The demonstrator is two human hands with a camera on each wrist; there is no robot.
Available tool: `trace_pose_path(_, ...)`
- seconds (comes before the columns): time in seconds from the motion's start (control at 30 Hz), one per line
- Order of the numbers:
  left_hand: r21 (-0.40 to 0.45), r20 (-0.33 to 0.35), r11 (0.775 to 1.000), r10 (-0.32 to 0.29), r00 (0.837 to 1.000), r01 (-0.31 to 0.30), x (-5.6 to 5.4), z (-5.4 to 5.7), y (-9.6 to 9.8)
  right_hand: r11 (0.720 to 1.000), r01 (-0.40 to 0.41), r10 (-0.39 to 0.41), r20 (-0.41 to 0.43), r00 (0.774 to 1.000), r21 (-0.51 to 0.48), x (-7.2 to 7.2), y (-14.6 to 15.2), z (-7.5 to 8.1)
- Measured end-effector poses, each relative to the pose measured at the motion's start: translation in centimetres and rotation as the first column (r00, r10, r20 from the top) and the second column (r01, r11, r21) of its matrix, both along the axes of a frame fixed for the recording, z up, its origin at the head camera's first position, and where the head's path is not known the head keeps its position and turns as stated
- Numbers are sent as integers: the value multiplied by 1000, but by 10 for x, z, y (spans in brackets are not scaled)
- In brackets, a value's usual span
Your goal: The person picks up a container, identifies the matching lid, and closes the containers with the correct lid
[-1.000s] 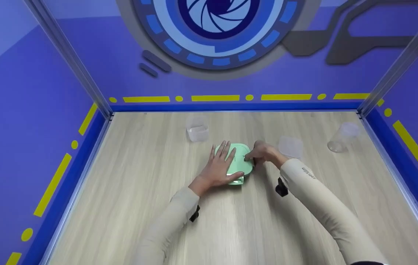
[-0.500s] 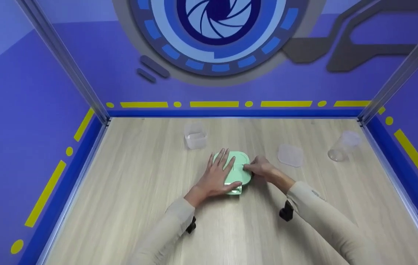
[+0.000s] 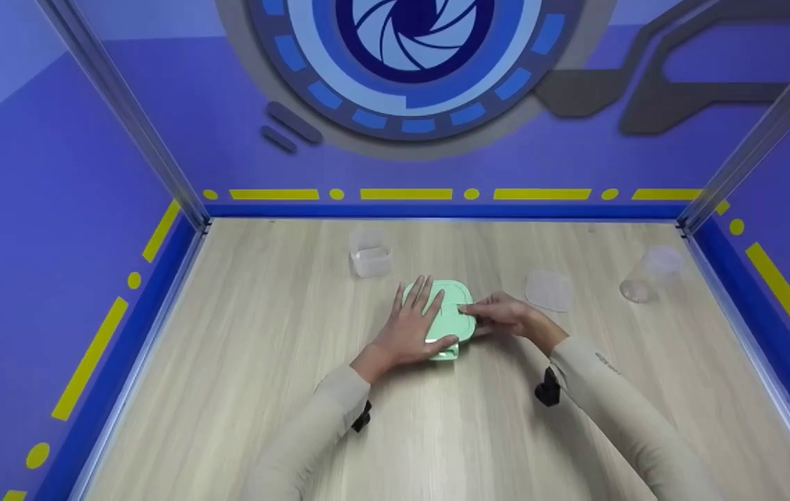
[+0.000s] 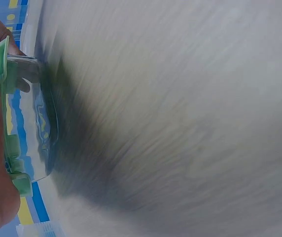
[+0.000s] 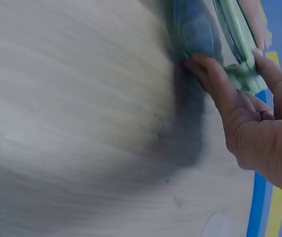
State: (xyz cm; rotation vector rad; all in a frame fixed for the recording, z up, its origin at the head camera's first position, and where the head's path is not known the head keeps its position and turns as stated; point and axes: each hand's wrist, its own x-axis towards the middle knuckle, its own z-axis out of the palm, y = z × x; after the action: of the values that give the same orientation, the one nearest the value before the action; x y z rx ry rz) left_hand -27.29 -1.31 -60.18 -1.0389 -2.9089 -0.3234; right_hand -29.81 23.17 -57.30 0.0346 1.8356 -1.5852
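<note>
A clear food container (image 4: 37, 113) with a pale green snap-on lid (image 3: 450, 325) sits on the table in front of the person. My left hand (image 3: 409, 330) lies across the left part of the lid, fingers spread and straight, thumb reaching toward the near edge. At the lid's right edge is my right hand (image 3: 506, 316). In the right wrist view its thumb presses the green latch (image 5: 244, 74) from above, while the fingers curl in against the clear side lower down. A green flap also juts out at the near side, below the left thumb. The left palm hides the lid's left edge.
Behind the container stands a small clear box (image 3: 371, 261). To the right lie a flat translucent square lid (image 3: 549, 291) and, farther out, a clear cup (image 3: 651, 273). Blue panels (image 3: 284, 167) enclose the wooden table (image 3: 284, 313) at the back and sides.
The head view has tilted slightly. My right hand has turned a little at the container's right edge, its wrist shifting outward and its fingers showing more. The left hand keeps its place on the lid.
</note>
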Motion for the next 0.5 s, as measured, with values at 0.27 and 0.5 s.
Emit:
trace_pose_path(0.27, -60, 21, 998, 16, 1000, -15, -1, 5, 0, 988, 157, -157, -19, 987, -2, 22, -9, 0)
trace_pose_path(0.5, -37, -12, 999, 30, 999, -31, 1, 1, 2, 932, 317, -242, -346, 906, 178, 53, -29, 0)
